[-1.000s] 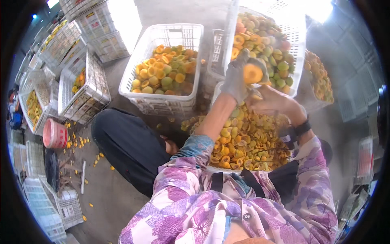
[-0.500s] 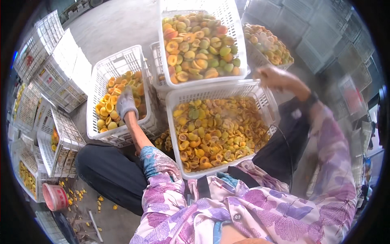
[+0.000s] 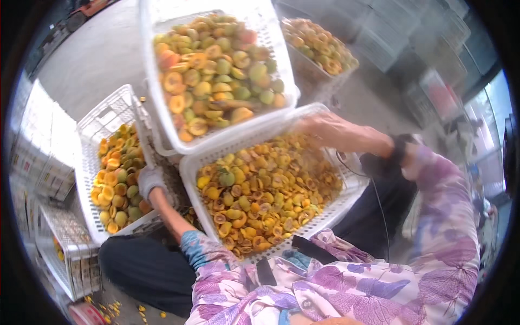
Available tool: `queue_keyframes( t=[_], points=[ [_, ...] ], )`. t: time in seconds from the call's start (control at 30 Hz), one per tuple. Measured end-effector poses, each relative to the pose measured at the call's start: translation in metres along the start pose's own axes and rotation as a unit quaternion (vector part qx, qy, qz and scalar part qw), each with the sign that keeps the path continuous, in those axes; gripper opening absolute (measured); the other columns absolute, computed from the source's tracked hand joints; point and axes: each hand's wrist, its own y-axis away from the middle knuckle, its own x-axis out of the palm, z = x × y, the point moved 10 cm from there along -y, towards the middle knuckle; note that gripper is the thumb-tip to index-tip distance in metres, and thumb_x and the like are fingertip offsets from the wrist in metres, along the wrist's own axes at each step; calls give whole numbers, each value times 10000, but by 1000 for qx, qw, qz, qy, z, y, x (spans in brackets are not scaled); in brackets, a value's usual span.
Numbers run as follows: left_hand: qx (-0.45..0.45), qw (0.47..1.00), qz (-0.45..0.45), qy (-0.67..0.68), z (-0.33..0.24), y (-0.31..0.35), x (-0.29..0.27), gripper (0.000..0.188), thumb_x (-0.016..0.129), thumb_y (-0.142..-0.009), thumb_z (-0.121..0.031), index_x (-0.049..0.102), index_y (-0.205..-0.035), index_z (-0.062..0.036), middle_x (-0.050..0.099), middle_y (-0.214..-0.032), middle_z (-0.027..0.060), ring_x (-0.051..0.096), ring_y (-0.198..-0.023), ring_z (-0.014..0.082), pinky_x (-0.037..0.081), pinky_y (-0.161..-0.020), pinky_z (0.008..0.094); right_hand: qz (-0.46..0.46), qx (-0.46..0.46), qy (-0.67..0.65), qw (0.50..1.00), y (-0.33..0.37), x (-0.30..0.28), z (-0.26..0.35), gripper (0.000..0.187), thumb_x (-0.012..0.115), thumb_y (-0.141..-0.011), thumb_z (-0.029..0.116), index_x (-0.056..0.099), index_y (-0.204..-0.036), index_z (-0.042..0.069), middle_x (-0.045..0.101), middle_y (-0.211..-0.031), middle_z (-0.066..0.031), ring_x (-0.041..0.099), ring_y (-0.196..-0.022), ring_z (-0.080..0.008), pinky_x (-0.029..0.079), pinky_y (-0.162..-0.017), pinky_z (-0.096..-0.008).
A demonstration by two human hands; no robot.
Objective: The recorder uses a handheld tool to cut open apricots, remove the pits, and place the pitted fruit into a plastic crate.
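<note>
My left hand (image 3: 151, 181), in a pale glove, is at the right rim of the left white crate (image 3: 89, 203), next to orange apricot halves (image 3: 116, 181) and greener fruit. Its fingers are mostly hidden. My bare right hand (image 3: 314, 129) is smeared by motion over the far right part of the near white crate (image 3: 189, 176), and whether it holds anything is unclear. Small yellow-brown apricot halves and pieces (image 3: 265, 195) fill that crate, with one green fruit (image 3: 226, 179) among them. Behind it, a higher white crate (image 3: 292, 96) holds whole and cut apricots (image 3: 216, 76).
Another crate of apricots (image 3: 319, 49) stands at the far right. White crates (image 3: 51, 135) are stacked along the left side. Fruit pieces (image 3: 111, 311) lie on the floor beside a reddish bucket (image 3: 85, 313). A thin cord (image 3: 379, 208) hangs by my right knee.
The view has swung right, so the crates sit farther left. My left hand has moved from over the left crate's fruit to its right rim. My right hand has come in over the near crate.
</note>
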Motion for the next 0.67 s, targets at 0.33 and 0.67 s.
queue_keyframes(
  t=[0.33,0.67],
  points=[
    [26,997,-13,-69,-17,18,-16,379,517,-896,-289,618,-1097,17,621,-1099,224,580,-1012,382,434,-912,443,326,133,-481,803,95,165,30,290,634,-838,119,628,-1091,-22,670,-983,-186,647,-887,-290,505,-781,-363],
    [113,965,-38,-234,131,-14,12,555,562,-886,-278,416,-1357,-23,508,-1339,130,445,-1261,280,271,-1109,410,348,104,-530,767,84,164,-33,242,586,-824,127,649,-1035,29,670,-911,-204,654,-829,-322,496,-738,-405]
  ],
)
